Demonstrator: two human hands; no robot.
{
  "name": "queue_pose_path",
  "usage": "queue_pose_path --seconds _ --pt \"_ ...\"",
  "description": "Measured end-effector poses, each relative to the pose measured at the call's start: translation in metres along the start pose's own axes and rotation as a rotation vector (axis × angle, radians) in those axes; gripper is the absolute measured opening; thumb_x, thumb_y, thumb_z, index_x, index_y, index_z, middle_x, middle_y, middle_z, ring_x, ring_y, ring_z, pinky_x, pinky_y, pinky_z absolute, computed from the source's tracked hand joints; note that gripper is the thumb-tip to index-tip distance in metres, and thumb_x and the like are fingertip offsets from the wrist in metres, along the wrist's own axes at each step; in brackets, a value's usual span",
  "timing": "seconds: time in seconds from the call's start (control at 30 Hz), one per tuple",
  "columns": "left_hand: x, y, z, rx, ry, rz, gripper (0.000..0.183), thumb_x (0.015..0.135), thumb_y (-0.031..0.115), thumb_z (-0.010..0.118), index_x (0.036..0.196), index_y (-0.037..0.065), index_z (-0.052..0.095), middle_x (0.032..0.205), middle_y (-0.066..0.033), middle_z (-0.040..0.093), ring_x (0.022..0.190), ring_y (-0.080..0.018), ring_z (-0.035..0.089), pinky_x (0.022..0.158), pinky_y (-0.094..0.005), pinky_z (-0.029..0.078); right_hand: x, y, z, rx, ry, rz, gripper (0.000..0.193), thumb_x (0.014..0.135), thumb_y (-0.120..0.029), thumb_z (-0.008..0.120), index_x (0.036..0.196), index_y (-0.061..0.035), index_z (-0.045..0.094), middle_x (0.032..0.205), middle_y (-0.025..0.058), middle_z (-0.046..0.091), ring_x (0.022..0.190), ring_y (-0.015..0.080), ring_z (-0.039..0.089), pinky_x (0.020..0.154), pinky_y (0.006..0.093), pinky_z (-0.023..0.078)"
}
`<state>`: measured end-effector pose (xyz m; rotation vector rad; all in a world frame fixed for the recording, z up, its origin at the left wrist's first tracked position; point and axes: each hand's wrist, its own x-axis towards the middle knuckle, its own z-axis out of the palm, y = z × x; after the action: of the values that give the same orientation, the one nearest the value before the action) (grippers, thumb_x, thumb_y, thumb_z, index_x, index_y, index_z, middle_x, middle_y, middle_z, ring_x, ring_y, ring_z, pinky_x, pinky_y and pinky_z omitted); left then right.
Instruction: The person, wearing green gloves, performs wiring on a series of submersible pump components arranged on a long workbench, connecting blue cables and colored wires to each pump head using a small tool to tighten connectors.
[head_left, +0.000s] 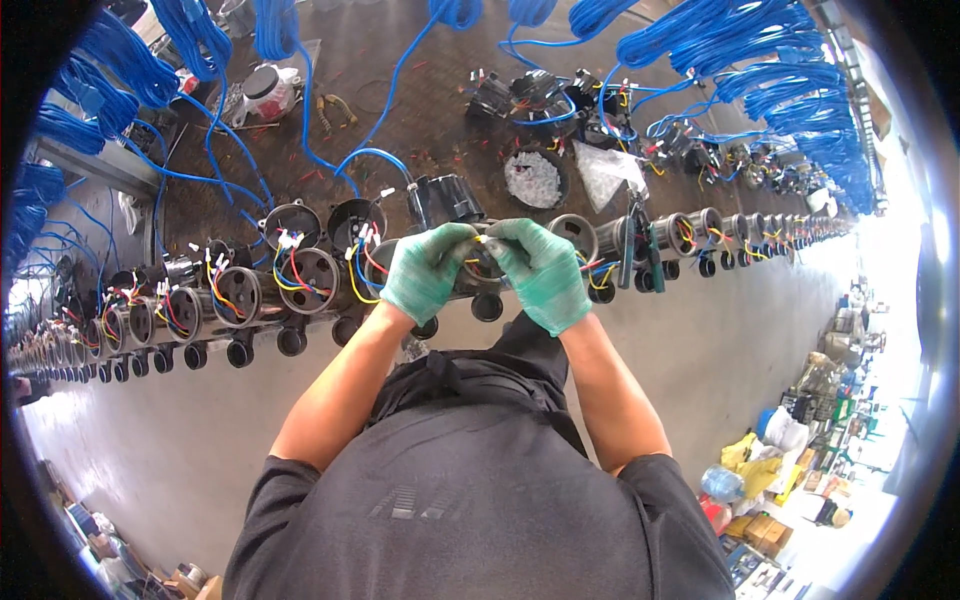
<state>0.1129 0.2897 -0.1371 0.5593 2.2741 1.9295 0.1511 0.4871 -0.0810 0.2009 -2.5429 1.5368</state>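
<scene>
Green gloves cover both of my hands, which meet over a round metal housing (484,262) at the bench's near edge. My left hand (428,268) is closed in a pinch at the fingertips. Facing it, my right hand (543,272) pinches too, with a thin yellow wire (479,239) showing between the two sets of fingertips. Which hand grips which end is hidden by the gloves. Just beyond my left hand lies a black cylindrical part (446,199) with a blue cable. Beside that hand, a housing (307,278) has coloured wires with white connectors sticking out.
A long row of similar housings (240,295) lines the bench edge both ways. Pliers (640,240) hang right of my right hand. Beyond sit a bowl of white caps (535,178), a plastic bag (606,175) and a lidded jar (268,92). Blue cable coils (685,35) hang overhead.
</scene>
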Motion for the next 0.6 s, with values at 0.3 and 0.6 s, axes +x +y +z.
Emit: queue_pose_path --seconds 0.3,0.6 --pt "0.000 -0.007 -0.003 0.026 0.012 0.126 0.018 0.102 0.002 0.075 0.120 0.002 0.077 0.097 -0.0163 0.081 0.083 -0.0231 0.079 0.077 -0.0355 0.061 0.010 -0.012 -0.002 -0.117 -0.168 0.190 0.021 0.108 -0.022 0.074 0.112 -0.0016 0.076 0.096 0.0212 0.078 0.083 0.0312 0.076 0.075 0.0413 0.058" --pt "-0.001 -0.013 -0.001 -0.100 -0.010 0.102 0.016 0.108 0.007 0.073 0.122 -0.001 0.075 0.107 -0.0081 0.083 0.095 -0.0113 0.072 0.087 -0.0288 0.058 -0.021 0.026 -0.140 -0.751 0.312 0.309 0.052 0.096 -0.028 0.082 0.140 -0.0040 0.068 0.139 0.0221 0.067 0.127 0.0393 0.066 0.106 0.0498 0.055"
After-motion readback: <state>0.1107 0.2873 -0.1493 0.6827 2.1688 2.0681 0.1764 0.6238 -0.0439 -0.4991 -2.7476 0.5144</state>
